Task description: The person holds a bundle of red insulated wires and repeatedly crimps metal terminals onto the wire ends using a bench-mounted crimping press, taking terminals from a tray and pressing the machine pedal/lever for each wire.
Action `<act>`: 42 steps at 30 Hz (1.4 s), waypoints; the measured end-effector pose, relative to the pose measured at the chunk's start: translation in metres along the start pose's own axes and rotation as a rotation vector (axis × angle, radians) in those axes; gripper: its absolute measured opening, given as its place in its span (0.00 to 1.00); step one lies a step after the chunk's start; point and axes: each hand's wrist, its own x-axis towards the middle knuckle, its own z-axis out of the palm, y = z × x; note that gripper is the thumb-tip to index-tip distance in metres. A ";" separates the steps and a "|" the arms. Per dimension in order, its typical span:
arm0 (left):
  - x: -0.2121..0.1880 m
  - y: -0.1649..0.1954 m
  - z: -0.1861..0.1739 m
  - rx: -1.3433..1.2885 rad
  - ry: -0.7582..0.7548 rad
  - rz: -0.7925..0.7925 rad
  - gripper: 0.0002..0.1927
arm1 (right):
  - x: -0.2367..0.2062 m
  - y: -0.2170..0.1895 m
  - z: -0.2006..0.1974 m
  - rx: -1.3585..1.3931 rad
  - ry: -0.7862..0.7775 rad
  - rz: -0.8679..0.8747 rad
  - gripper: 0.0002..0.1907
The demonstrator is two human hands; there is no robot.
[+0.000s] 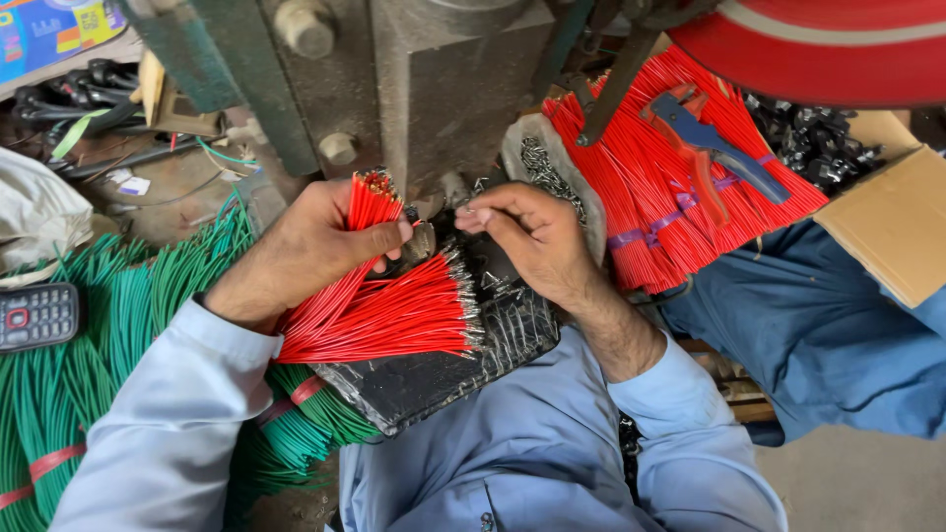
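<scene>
My left hand [305, 251] grips a small bunch of short red wires [367, 212] upright, stripped ends pointing up toward the grey metal press [443, 89]. Below it a fan of red wires with metal terminals [394, 315] lies on a black pad [434, 379] across my lap. My right hand [527, 236] hovers over the pad with fingertips pinched together near the base of the press; whether something small sits between them is too fine to tell.
A large bundle of red wires [670, 187] with a blue-and-red hand tool [714, 148] on top lies at the right. Green wire bundles [118, 335] and a small keypad phone [37, 315] lie left. A cardboard box [892, 222] is at far right.
</scene>
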 end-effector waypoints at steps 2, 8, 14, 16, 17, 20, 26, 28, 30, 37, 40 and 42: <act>0.000 -0.001 -0.002 0.032 0.025 0.016 0.06 | 0.007 0.001 0.016 -0.045 -0.003 -0.008 0.07; 0.000 -0.005 -0.005 0.008 0.002 -0.016 0.06 | 0.015 0.007 0.028 -0.121 -0.010 0.002 0.04; 0.003 -0.007 -0.003 0.041 -0.016 0.000 0.08 | 0.016 0.017 0.020 -0.276 0.006 -0.031 0.04; 0.003 -0.006 -0.003 0.036 -0.010 -0.008 0.07 | 0.016 0.017 0.020 -0.273 0.007 -0.033 0.04; 0.003 -0.006 -0.003 0.034 -0.006 -0.012 0.07 | 0.017 0.017 0.020 -0.273 0.009 -0.035 0.04; 0.004 -0.007 -0.003 0.009 -0.010 -0.014 0.07 | 0.019 0.015 0.019 -0.272 -0.002 -0.031 0.03; 0.004 -0.006 -0.003 0.041 0.004 0.009 0.07 | 0.018 0.005 0.018 -0.319 -0.010 0.037 0.04; 0.001 -0.003 -0.003 0.011 -0.015 0.048 0.07 | 0.010 -0.005 0.020 -0.225 -0.029 0.044 0.07; -0.001 -0.001 -0.002 0.012 -0.037 0.086 0.07 | 0.002 -0.021 0.011 -0.293 -0.115 -0.126 0.05; -0.002 0.000 -0.001 0.041 -0.022 0.071 0.09 | -0.015 -0.041 -0.012 -0.835 -0.380 -0.137 0.06; -0.002 -0.001 -0.001 0.058 -0.025 0.054 0.08 | -0.016 -0.037 -0.009 -0.888 -0.365 -0.159 0.06; -0.001 -0.001 -0.002 0.061 -0.026 0.046 0.08 | -0.017 -0.035 -0.007 -0.916 -0.346 -0.131 0.05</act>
